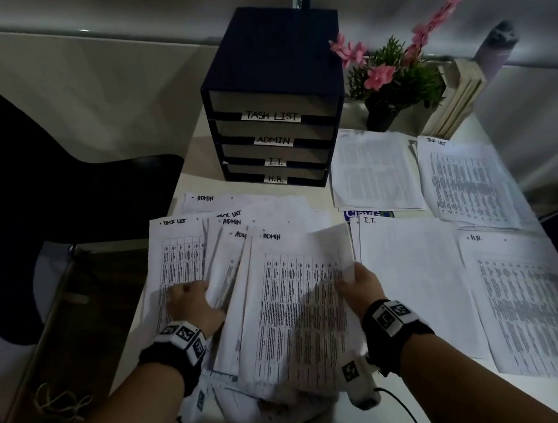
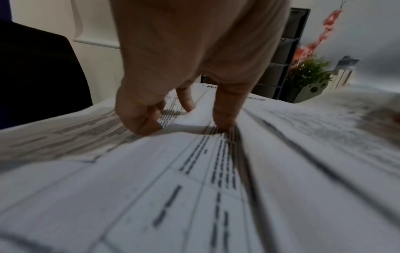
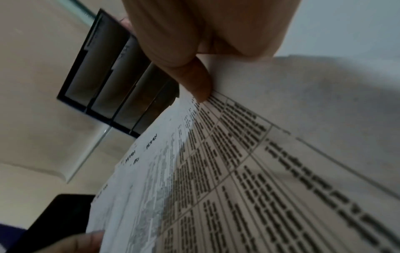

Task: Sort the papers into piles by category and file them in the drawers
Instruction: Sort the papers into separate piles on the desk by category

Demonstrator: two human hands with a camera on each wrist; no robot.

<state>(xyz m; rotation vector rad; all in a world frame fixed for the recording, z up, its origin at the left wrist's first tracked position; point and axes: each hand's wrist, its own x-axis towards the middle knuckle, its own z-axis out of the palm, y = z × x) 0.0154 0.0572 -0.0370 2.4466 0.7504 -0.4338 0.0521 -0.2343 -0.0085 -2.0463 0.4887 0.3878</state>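
A dark drawer unit (image 1: 271, 84) labelled TASK LIST, ADMIN, I.T. and H.R. stands at the back of the white table; all drawers look closed. In front of me lies a fanned heap of unsorted papers (image 1: 225, 237) headed ADMIN and TASK LIST. My left hand (image 1: 190, 300) rests on the heap's left side, its bent fingers (image 2: 140, 119) dug between sheets. My right hand (image 1: 355, 277) pinches the right edge of the top ADMIN sheet (image 1: 294, 306), thumb (image 3: 199, 85) on its printed face, the corner lifted. Sorted piles lie to the right: I.T. (image 1: 412, 276), H.R. (image 1: 528, 305), TASK LIST (image 1: 467, 184).
Another pile of printed sheets (image 1: 373, 173) lies beside the drawers. A potted plant with pink flowers (image 1: 391, 85) and leaning books (image 1: 458, 99) stand at the back right. A black chair (image 1: 24, 162) and a glass side table (image 1: 63, 337) are on the left.
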